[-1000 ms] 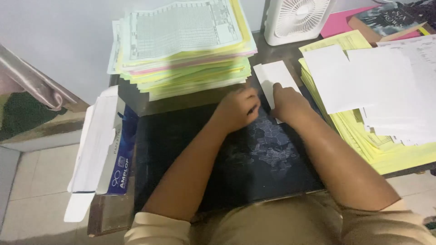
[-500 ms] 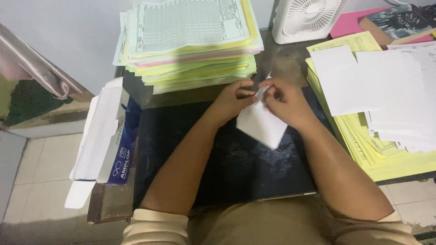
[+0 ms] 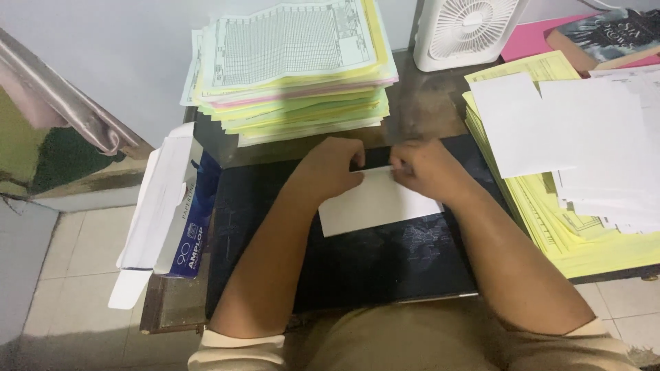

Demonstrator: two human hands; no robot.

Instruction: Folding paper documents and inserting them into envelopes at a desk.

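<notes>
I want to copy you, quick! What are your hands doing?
Left hand: closed, pressing the top edge of the white paper.
Right hand: closed, pinching the same paper.

From my feed, both hands cover the top edge of the white envelope, so I can't tell how its flap sits. The left hand hides its fingertips underneath. At one o'clock the white fan is cut off; at two, the book too.
</notes>
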